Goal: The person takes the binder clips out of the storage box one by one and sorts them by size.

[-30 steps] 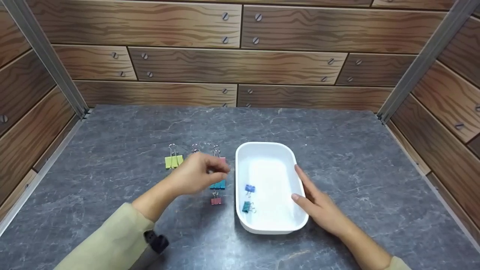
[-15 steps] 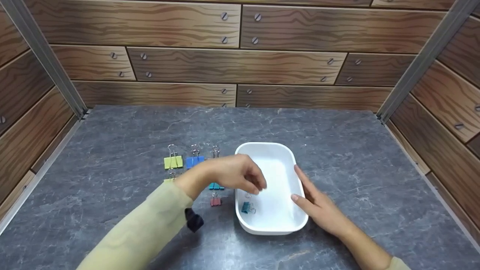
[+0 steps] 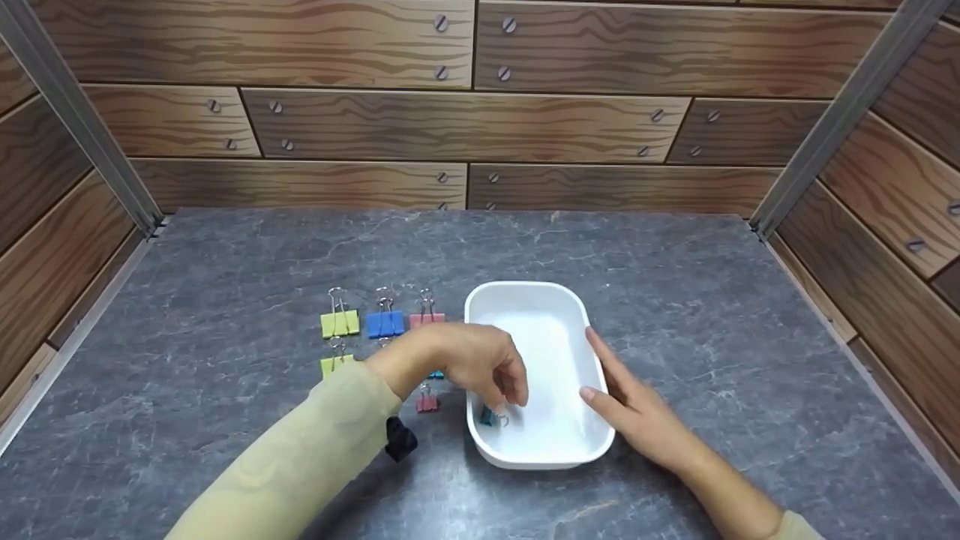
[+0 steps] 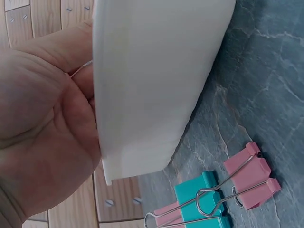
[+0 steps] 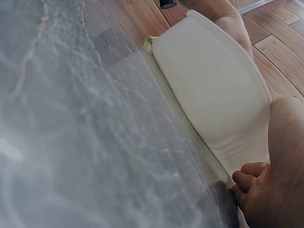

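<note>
A white plastic container (image 3: 540,459) stands on the table. My left hand (image 3: 480,364) reaches over its left wall, fingers bent and pointing down inside. In the left wrist view that wall hides the fingertips, so whether they hold anything cannot be seen. A small teal binder clip (image 3: 487,417) lies on the container's floor just below those fingertips. My right hand (image 3: 637,412) grips the container's right side, thumb over the rim and fingers along the outside. Left of the container lie a small pink binder clip (image 3: 427,403) and a partly covered teal binder clip (image 4: 197,190).
Further binder clips form rows on the left: a large yellow clip (image 3: 340,324), a blue clip (image 3: 385,324), a large pink clip (image 3: 427,319) and a smaller yellow clip (image 3: 335,366). Wood-patterned walls (image 3: 465,124) enclose the grey table (image 3: 675,285). A black device (image 3: 400,439) hangs at the left wrist.
My left hand has moved right from above the clips into the container, then lower; it now covers the spot where a small blue clip lay. The right hand keeps its hold.
</note>
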`<state>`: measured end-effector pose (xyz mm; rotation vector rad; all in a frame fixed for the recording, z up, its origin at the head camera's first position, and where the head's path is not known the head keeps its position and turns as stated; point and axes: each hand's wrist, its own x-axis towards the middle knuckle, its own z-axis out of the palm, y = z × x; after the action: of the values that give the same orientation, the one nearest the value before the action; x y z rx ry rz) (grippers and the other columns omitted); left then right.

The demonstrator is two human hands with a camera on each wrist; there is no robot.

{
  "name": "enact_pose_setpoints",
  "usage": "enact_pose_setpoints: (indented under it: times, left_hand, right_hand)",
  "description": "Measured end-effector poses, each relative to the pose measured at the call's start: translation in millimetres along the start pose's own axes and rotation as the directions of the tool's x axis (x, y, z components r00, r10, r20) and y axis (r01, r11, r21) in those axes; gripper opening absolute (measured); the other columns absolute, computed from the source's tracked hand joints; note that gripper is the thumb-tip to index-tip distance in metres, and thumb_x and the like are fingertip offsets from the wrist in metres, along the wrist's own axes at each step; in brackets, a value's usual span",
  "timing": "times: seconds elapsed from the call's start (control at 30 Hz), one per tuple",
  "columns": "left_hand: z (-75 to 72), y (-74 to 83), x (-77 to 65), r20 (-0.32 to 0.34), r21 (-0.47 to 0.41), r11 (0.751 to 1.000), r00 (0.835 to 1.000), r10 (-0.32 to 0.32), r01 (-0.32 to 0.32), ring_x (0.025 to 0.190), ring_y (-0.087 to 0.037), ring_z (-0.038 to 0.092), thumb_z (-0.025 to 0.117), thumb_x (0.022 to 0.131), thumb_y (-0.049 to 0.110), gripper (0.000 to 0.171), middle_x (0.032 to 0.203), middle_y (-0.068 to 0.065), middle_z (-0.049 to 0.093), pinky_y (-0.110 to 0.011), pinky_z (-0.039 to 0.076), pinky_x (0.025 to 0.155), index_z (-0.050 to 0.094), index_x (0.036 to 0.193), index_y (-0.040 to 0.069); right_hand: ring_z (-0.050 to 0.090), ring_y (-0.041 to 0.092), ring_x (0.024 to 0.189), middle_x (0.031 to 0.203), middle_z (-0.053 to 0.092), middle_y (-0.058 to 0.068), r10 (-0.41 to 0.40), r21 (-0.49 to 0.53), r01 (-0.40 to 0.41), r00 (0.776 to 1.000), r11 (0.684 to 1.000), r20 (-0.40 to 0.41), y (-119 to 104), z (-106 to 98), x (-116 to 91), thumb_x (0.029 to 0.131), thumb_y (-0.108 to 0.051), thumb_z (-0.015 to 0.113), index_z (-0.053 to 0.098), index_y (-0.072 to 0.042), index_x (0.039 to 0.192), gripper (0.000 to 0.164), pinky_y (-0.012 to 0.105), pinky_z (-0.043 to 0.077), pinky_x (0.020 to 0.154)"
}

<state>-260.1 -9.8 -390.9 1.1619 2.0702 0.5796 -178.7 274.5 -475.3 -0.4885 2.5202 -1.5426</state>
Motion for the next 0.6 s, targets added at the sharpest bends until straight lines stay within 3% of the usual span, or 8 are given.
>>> enact_pose_setpoints:
  times: [0.6]
  left_hand:
    - [4.6, 3.8, 0.8, 0.023, 0.076, 0.996, 0.999, -0.043, 0.041, 0.086, 0.0, 0.067, 0.078, 0.092, -0.006, 0.022, 0.097, 0.001, 0.08, -0.018, 0.052, 0.079, 0.083, 0.108, 0.008]
  right_hand:
    - [0.046, 0.032, 0.145, 0.17, 0.032, 0.014, -0.02, 0.023, 0.021, 1.0, 1.0, -0.016, -0.2, 0.7, -0.3, 0.108, -0.028, 0.063, 0.019, -0.033, 0.171, 0.077, 0.031, 0.056, 0.098]
